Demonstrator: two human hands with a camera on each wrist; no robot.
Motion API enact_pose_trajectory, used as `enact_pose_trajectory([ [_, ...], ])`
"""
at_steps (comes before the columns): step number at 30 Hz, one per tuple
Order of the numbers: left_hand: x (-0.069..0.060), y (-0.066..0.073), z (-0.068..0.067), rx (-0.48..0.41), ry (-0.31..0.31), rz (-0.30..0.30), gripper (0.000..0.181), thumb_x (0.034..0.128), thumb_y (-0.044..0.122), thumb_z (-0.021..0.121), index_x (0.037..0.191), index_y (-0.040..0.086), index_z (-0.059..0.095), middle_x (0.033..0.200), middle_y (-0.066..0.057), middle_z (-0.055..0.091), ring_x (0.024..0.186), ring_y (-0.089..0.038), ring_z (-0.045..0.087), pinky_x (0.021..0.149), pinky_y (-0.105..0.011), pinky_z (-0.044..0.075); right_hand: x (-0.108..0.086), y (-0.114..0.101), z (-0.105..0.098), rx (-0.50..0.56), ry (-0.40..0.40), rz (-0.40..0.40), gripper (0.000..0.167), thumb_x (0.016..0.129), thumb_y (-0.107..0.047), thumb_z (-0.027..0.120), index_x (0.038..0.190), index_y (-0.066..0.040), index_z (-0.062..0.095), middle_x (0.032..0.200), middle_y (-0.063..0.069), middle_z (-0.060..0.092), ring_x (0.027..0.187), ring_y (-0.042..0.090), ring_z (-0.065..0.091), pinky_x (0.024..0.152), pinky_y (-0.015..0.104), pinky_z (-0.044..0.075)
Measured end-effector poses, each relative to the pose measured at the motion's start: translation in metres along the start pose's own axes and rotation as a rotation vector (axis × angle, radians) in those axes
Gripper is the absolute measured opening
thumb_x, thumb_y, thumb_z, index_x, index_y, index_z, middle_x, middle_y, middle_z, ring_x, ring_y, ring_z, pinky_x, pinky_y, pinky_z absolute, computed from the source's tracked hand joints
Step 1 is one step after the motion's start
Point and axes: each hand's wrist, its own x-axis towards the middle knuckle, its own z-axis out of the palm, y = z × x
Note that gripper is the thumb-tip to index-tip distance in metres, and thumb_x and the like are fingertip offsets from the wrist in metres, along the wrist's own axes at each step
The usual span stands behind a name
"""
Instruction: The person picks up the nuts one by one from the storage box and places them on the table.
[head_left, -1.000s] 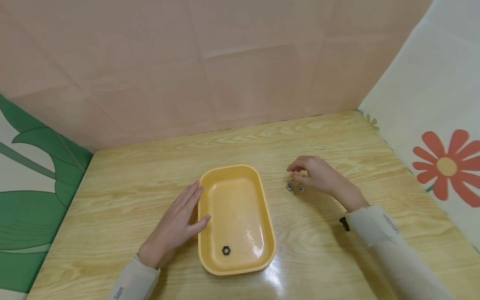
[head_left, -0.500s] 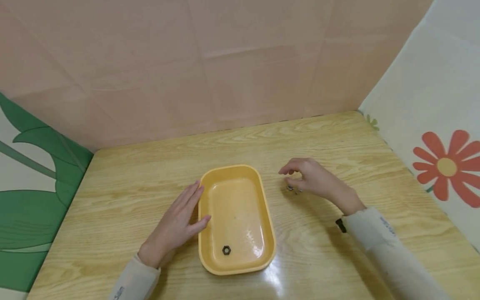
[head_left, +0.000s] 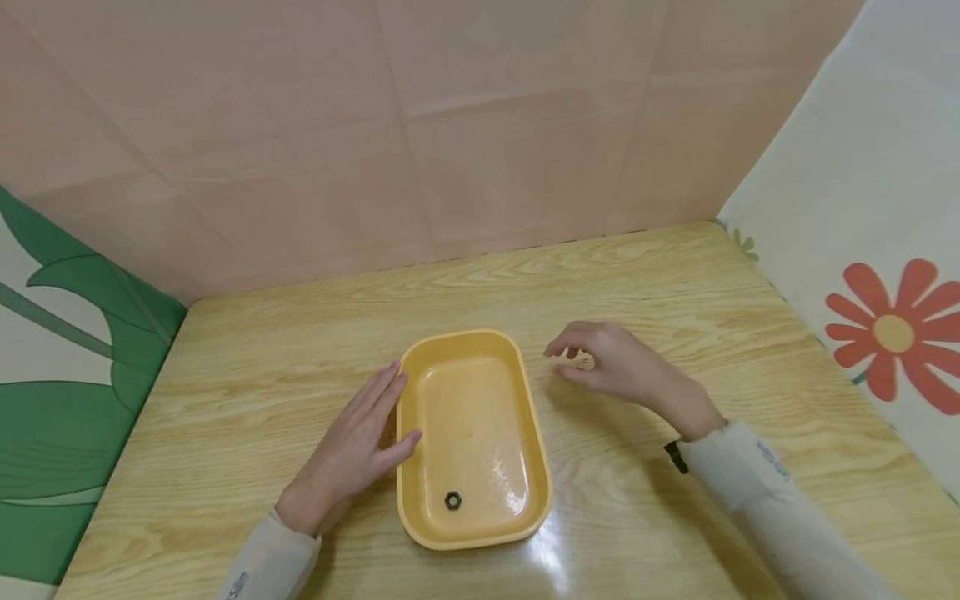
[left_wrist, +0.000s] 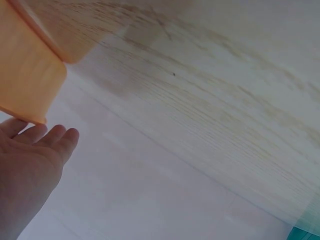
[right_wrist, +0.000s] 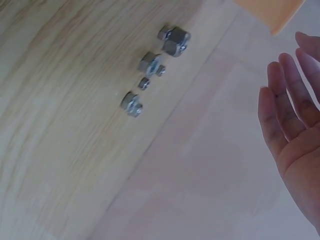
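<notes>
A yellow rectangular tray [head_left: 468, 417] stands on the wooden table. My left hand [head_left: 351, 450] rests along its left rim with fingers extended and the thumb over the edge. One dark hex nut [head_left: 447, 501] lies near the tray's front end. Just right of the tray hovers my right hand [head_left: 630, 367], fingers loosely bent, thumb apart from them, and nothing visible between them. Several silvery nuts [right_wrist: 174, 42] of different sizes sit in a loose cluster on the table in the right wrist view. In the head view that hand hides most of them.
The wooden tabletop [head_left: 300, 350] runs back to a pinkish wall covering [head_left: 450, 167]. At the right side is a white panel with a red flower [head_left: 893, 333]; a green leaf pattern [head_left: 60, 433] borders the left.
My right hand has shifted left and slightly nearer, towards the tray, and now covers most of the nuts. The left hand, tray and dark nut stay where they were.
</notes>
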Motion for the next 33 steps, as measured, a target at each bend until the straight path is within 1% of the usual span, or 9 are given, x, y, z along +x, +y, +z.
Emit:
enact_pose_trajectory([
  [4, 0.000, -0.001, 0.001, 0.005, 0.006, 0.007, 0.083, 0.0941, 0.046, 0.061, 0.155, 0.000, 0.028, 0.165, -0.016, 0.022, 0.150, -0.036, 0.027, 0.123, -0.052, 0.026, 0.000, -0.007, 0.001, -0.006, 0.005, -0.019, 0.020, 0.089, -0.017, 0.074, 0.107, -0.009, 0.074, 0.103, 0.006, 0.074, 0.088, 0.019, 0.068, 0.071, 0.038, 0.060],
  [9, 0.000, -0.001, 0.001, 0.005, 0.003, 0.007, 0.083, 0.0943, 0.046, 0.061, 0.155, 0.001, 0.027, 0.165, -0.016, 0.021, 0.150, -0.036, 0.026, 0.123, -0.052, 0.026, 0.002, -0.017, 0.001, -0.012, 0.006, -0.056, 0.021, 0.089, -0.018, 0.074, 0.107, -0.008, 0.074, 0.103, 0.004, 0.073, 0.087, 0.016, 0.067, 0.069, 0.035, 0.060],
  [16, 0.000, -0.001, 0.001, 0.005, 0.006, 0.002, 0.083, 0.0942, 0.047, 0.061, 0.155, 0.001, 0.028, 0.164, -0.016, 0.023, 0.150, -0.035, 0.027, 0.122, -0.053, 0.027, 0.004, -0.032, 0.000, -0.021, 0.012, -0.098, 0.019, 0.089, -0.019, 0.074, 0.107, -0.012, 0.074, 0.105, 0.001, 0.072, 0.087, 0.015, 0.067, 0.069, 0.027, 0.056],
  [22, 0.000, -0.001, 0.001, 0.006, 0.003, 0.002, 0.083, 0.0944, 0.047, 0.060, 0.155, 0.001, 0.028, 0.165, -0.015, 0.022, 0.150, -0.035, 0.027, 0.122, -0.053, 0.027, 0.007, -0.043, 0.003, -0.017, 0.000, -0.159, 0.018, 0.090, -0.018, 0.072, 0.107, -0.012, 0.074, 0.106, 0.001, 0.072, 0.086, 0.015, 0.069, 0.071, 0.031, 0.059],
  [28, 0.000, 0.000, 0.002, 0.005, 0.003, 0.002, 0.083, 0.0943, 0.047, 0.060, 0.156, 0.002, 0.027, 0.165, -0.016, 0.021, 0.150, -0.036, 0.026, 0.122, -0.053, 0.026, 0.010, -0.052, 0.008, -0.052, -0.013, -0.198, 0.018, 0.089, -0.020, 0.073, 0.107, -0.015, 0.074, 0.105, -0.001, 0.071, 0.084, 0.012, 0.067, 0.072, 0.025, 0.057],
  [33, 0.000, 0.000, 0.002, 0.002, 0.005, 0.000, 0.083, 0.0943, 0.047, 0.060, 0.156, 0.002, 0.027, 0.165, -0.015, 0.021, 0.151, -0.035, 0.026, 0.123, -0.052, 0.026, 0.011, -0.058, 0.014, -0.084, -0.017, -0.225, 0.018, 0.088, -0.022, 0.074, 0.105, -0.016, 0.074, 0.104, -0.002, 0.071, 0.081, 0.011, 0.066, 0.072, 0.025, 0.057],
])
